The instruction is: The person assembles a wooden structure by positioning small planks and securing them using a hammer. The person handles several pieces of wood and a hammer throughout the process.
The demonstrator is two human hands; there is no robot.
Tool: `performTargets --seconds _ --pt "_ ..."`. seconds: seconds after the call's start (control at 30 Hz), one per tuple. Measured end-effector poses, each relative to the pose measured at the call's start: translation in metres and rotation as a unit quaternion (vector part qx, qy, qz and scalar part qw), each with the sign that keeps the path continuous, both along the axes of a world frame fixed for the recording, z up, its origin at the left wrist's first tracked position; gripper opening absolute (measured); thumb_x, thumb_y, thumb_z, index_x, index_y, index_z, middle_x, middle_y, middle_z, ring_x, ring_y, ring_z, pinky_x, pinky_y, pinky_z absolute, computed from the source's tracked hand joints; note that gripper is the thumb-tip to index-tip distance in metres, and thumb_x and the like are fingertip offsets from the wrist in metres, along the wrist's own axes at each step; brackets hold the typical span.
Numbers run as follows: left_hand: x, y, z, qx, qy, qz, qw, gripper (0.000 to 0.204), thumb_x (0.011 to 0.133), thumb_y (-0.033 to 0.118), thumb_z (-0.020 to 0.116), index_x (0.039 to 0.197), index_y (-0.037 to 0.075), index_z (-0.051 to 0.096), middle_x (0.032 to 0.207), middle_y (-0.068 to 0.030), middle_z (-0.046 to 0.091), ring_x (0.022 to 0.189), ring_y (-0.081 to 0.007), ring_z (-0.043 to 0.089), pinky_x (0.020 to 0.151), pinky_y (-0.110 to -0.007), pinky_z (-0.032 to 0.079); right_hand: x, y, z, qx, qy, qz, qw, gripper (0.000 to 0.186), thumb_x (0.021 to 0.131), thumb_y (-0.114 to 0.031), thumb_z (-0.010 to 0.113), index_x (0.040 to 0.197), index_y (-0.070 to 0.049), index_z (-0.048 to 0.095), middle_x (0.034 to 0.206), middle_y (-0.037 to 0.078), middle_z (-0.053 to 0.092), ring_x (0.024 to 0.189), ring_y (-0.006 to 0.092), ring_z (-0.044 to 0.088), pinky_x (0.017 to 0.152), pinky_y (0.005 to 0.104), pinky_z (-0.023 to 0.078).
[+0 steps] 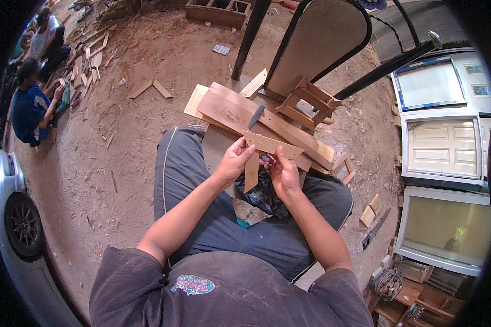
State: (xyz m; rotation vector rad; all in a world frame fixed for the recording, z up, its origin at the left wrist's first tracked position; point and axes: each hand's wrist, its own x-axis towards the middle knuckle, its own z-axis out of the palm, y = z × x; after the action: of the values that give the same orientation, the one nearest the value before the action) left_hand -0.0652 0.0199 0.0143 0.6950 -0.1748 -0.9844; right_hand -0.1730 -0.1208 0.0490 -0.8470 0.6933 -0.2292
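Over my lap I hold an angled wooden piece [270, 144], two flat light-brown strips meeting at a corner. One strip runs to the right and the other points down toward me. My left hand [234, 159] is closed around the corner where the strips meet. Farther right, my right hand [285, 173] pinches the first strip near its slanted end. Just beyond the piece, a hammer [256, 116] lies on stacked wooden boards [226, 106]. Behind the boards stands a small wooden frame [309, 103]. A black plastic bag [263, 192] sits between my legs, below my hands.
A chair with dark metal legs [249, 41] and a padded panel [316, 41] rises beyond the boards. Another angled wooden piece [151, 89] lies on the dirt ground. Two people [27, 117] sit far left near wood scraps; a car [16, 218] stands nearer. White panels [444, 147] line the right.
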Motion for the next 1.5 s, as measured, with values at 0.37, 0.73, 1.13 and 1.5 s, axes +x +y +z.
performTargets --seconds 0.37,0.73,1.13,1.5 --pt "-0.0001 0.0005 0.003 -0.006 0.008 -0.003 1.0 0.043 0.109 0.018 0.054 0.148 0.001 0.04 0.134 -0.0136 0.061 0.114 -0.0237 0.068 0.098 -0.04 0.059 0.0008 -0.0006 -0.0001 0.002 0.001 0.022 1.0 0.036 0.104 -0.04 0.064 0.125 -0.01 0.065 0.108 0.003 0.07 0.095 0.0157 0.062 0.083 0.033 0.048" --pt "0.0002 0.0001 0.0016 0.013 0.0 0.008 1.0 0.043 0.109 0.019 0.055 0.146 0.001 0.042 0.132 -0.0138 0.062 0.112 -0.0231 0.069 0.095 -0.038 0.06 -0.0011 -0.0017 -0.0046 -0.004 0.028 0.009 1.0 0.035 0.105 -0.04 0.063 0.122 -0.01 0.067 0.108 0.003 0.072 0.096 0.0167 0.065 0.083 0.0329 0.048" --pt "-0.0002 -0.0003 0.0019 0.002 0.019 0.018 1.0 0.037 0.109 0.022 0.055 0.14 0.001 0.047 0.127 -0.0118 0.065 0.109 -0.0197 0.069 0.091 -0.037 0.062 0.0026 0.0002 -0.0023 0.011 -0.006 0.013 1.0 0.028 0.104 -0.033 0.066 0.117 -0.009 0.067 0.098 0.002 0.071 0.087 0.0137 0.067 0.074 0.0298 0.05" --pt "0.0009 -0.0003 -0.002 0.031 0.031 0.04 0.998 0.035 0.111 0.02 0.051 0.14 0.001 0.046 0.129 -0.016 0.065 0.111 -0.0266 0.071 0.089 -0.04 0.063 0.0037 -0.0034 0.0029 -0.028 0.023 0.012 0.999 0.027 0.105 -0.033 0.064 0.116 -0.009 0.067 0.1 0.002 0.07 0.091 0.0158 0.066 0.08 0.0343 0.051"
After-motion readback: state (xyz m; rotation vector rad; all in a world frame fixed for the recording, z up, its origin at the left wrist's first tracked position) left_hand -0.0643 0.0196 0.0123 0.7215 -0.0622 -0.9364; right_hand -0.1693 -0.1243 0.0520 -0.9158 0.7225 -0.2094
